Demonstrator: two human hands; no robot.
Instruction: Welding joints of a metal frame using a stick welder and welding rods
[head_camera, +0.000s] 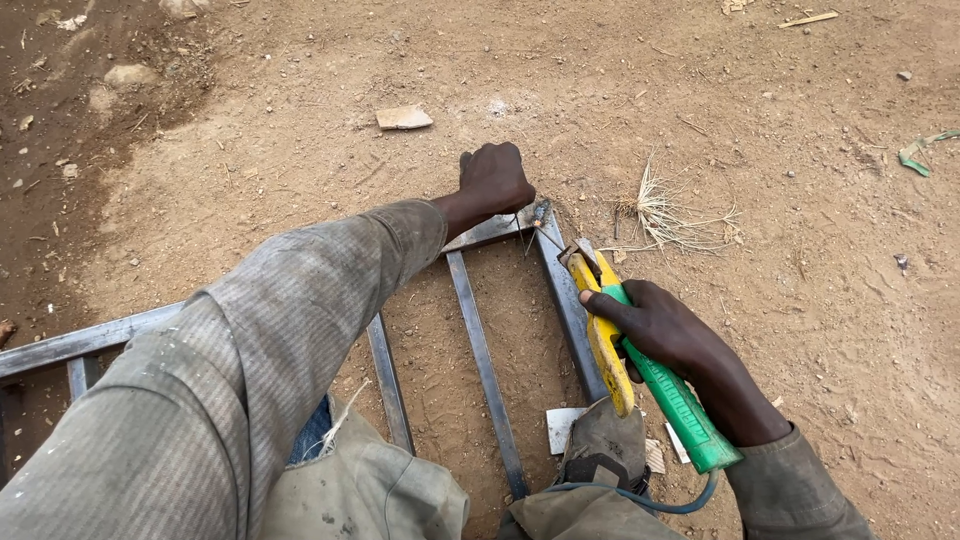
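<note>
Grey ribbed sleeve (200, 400) fills lower left. Left hand (492, 180) clenched on flat steel frame (480, 350) corner, frame centre. Right hand (665, 330) grips yellow-green electrode holder (655, 385), rod tip at the corner; dusty dirt ground (800, 250).

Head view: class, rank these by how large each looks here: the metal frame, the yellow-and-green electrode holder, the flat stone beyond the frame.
1. metal frame
2. yellow-and-green electrode holder, held by the right hand
3. flat stone, though it lies farthest from the camera.
</note>
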